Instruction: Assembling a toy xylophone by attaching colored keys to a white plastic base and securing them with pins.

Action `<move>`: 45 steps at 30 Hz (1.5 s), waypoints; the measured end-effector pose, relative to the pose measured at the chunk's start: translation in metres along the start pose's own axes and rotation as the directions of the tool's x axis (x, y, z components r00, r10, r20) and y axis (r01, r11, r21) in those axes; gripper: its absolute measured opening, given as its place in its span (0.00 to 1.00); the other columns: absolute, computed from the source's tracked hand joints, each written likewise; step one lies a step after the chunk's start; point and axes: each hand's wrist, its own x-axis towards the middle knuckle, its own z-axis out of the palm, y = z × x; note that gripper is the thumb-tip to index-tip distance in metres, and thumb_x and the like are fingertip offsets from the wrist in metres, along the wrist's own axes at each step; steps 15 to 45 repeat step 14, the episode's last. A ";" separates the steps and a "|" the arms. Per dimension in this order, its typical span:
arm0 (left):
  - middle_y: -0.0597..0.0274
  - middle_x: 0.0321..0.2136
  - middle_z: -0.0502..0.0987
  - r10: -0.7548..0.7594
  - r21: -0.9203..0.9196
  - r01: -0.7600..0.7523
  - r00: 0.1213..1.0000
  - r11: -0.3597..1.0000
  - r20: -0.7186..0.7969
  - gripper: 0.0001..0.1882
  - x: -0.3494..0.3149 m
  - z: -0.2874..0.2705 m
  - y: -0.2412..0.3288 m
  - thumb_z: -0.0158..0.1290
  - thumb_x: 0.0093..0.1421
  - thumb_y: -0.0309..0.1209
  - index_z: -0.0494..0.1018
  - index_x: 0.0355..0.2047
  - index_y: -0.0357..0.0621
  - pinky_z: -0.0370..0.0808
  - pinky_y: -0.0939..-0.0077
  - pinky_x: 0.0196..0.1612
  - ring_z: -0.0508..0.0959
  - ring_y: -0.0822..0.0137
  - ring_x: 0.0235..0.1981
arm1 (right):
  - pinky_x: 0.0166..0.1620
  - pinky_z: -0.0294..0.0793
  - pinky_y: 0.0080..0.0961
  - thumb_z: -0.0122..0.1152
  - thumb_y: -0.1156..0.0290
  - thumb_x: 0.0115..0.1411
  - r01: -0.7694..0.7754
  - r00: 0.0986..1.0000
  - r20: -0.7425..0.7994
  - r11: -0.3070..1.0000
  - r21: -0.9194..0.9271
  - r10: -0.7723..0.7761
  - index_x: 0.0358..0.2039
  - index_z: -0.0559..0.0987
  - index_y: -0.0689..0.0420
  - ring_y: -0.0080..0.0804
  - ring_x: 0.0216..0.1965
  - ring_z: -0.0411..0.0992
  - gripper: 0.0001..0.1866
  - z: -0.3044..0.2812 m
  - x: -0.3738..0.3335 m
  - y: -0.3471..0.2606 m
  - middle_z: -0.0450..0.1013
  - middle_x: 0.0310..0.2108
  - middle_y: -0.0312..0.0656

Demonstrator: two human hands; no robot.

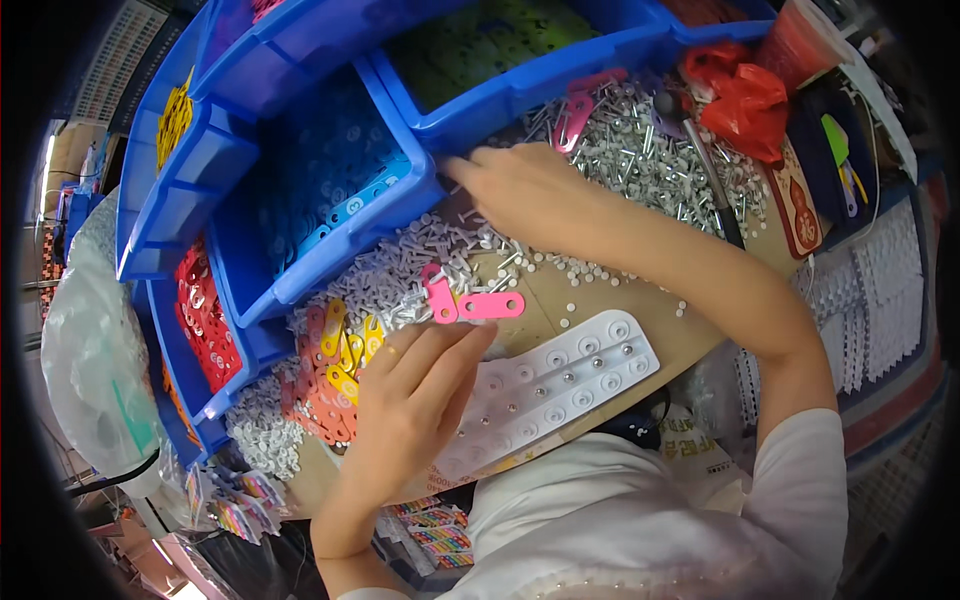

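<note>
My left hand (425, 385) is curled over the left end of a white tray (645, 350), fingers closed together. Its fingertips face down, so what they hold, if anything, is hidden. Just above them lies a pink strip with holes (492, 305), close to the fingers, beside a second pink piece (438, 294). Small metal pins stand in a row along the tray, between rows of round raised cups. My right hand (525, 195) reaches to the corner of a blue bin (425, 185), above loose rivets. Its fingers are bent together, and anything between them is too small to make out.
White rivets (385, 265) heap along the bins, with metal ones (640, 150) farther right. Yellow strips (335, 330) and coral pieces (325, 395) lie left of my left hand. A dark-handled tool (715, 180), a red plastic bag (745, 100) and a red card (797, 208) are at right.
</note>
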 end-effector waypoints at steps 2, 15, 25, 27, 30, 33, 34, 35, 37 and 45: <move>0.60 0.34 0.76 0.091 0.042 -0.090 0.996 0.995 -0.022 0.20 0.008 0.002 0.001 0.56 0.44 0.19 0.75 0.41 0.37 0.73 0.68 0.36 0.76 0.62 0.35 | 0.31 0.76 0.37 0.56 0.73 0.52 -0.011 0.990 0.131 0.969 -0.248 0.044 0.41 0.75 0.57 0.41 0.30 0.77 0.14 0.013 0.013 0.001 0.76 0.30 0.42; 0.55 0.38 0.78 -0.049 -0.003 0.049 0.995 0.999 -0.085 0.18 -0.084 0.001 0.008 0.58 0.47 0.19 0.77 0.40 0.41 0.73 0.66 0.44 0.76 0.57 0.39 | 0.34 0.78 0.33 0.63 0.70 0.51 0.042 0.995 -0.088 0.992 -0.121 -0.053 0.36 0.81 0.52 0.36 0.31 0.78 0.10 0.003 -0.009 0.012 0.75 0.27 0.42; 0.55 0.38 0.78 -0.049 -0.003 0.049 0.995 0.999 -0.085 0.18 -0.084 0.001 0.008 0.58 0.47 0.19 0.77 0.40 0.41 0.73 0.66 0.44 0.76 0.57 0.39 | 0.34 0.78 0.33 0.63 0.70 0.51 0.042 0.995 -0.088 0.992 -0.121 -0.053 0.36 0.81 0.52 0.36 0.31 0.78 0.10 0.003 -0.009 0.012 0.75 0.27 0.42; 0.55 0.38 0.78 -0.049 -0.003 0.049 0.995 0.999 -0.085 0.18 -0.084 0.001 0.008 0.58 0.47 0.19 0.77 0.40 0.41 0.73 0.66 0.44 0.76 0.57 0.39 | 0.34 0.78 0.33 0.63 0.70 0.51 0.042 0.995 -0.088 0.992 -0.121 -0.053 0.36 0.81 0.52 0.36 0.31 0.78 0.10 0.003 -0.009 0.012 0.75 0.27 0.42; 0.55 0.38 0.78 -0.049 -0.003 0.049 0.995 0.999 -0.085 0.18 -0.084 0.001 0.008 0.58 0.47 0.19 0.77 0.40 0.41 0.73 0.66 0.44 0.76 0.57 0.39 | 0.34 0.78 0.33 0.63 0.70 0.51 0.042 0.995 -0.088 0.992 -0.121 -0.053 0.36 0.81 0.52 0.36 0.31 0.78 0.10 0.003 -0.009 0.012 0.75 0.27 0.42; 0.55 0.38 0.78 -0.049 -0.003 0.049 0.995 0.999 -0.085 0.18 -0.084 0.001 0.008 0.58 0.47 0.19 0.77 0.40 0.41 0.73 0.66 0.44 0.76 0.57 0.39 | 0.34 0.78 0.33 0.63 0.70 0.51 0.042 0.995 -0.088 0.992 -0.121 -0.053 0.36 0.81 0.52 0.36 0.31 0.78 0.10 0.003 -0.009 0.012 0.75 0.27 0.42; 0.55 0.38 0.78 -0.049 -0.003 0.049 0.995 0.999 -0.085 0.18 -0.084 0.001 0.008 0.58 0.47 0.19 0.77 0.40 0.41 0.73 0.66 0.44 0.76 0.57 0.39 | 0.34 0.78 0.33 0.63 0.70 0.51 0.042 0.995 -0.088 0.992 -0.121 -0.053 0.36 0.81 0.52 0.36 0.31 0.78 0.10 0.003 -0.009 0.012 0.75 0.27 0.42; 0.55 0.38 0.78 -0.049 -0.003 0.049 0.995 0.999 -0.085 0.18 -0.084 0.001 0.008 0.58 0.47 0.19 0.77 0.40 0.41 0.73 0.66 0.44 0.76 0.57 0.39 | 0.34 0.78 0.33 0.63 0.70 0.51 0.042 0.995 -0.088 0.992 -0.121 -0.053 0.36 0.81 0.52 0.36 0.31 0.78 0.10 0.003 -0.009 0.012 0.75 0.27 0.42; 0.55 0.38 0.78 -0.049 -0.003 0.049 0.995 0.999 -0.085 0.18 -0.084 0.001 0.008 0.58 0.47 0.19 0.77 0.40 0.41 0.73 0.66 0.44 0.76 0.57 0.39 | 0.34 0.78 0.33 0.63 0.70 0.51 0.042 0.995 -0.088 0.992 -0.121 -0.053 0.36 0.81 0.52 0.36 0.31 0.78 0.10 0.003 -0.009 0.012 0.75 0.27 0.42; 0.55 0.38 0.78 -0.049 -0.003 0.049 0.995 0.999 -0.085 0.18 -0.084 0.001 0.008 0.58 0.47 0.19 0.77 0.40 0.41 0.73 0.66 0.44 0.76 0.57 0.39 | 0.34 0.78 0.33 0.63 0.70 0.51 0.042 0.995 -0.088 0.992 -0.121 -0.053 0.36 0.81 0.52 0.36 0.31 0.78 0.10 0.003 -0.009 0.012 0.75 0.27 0.42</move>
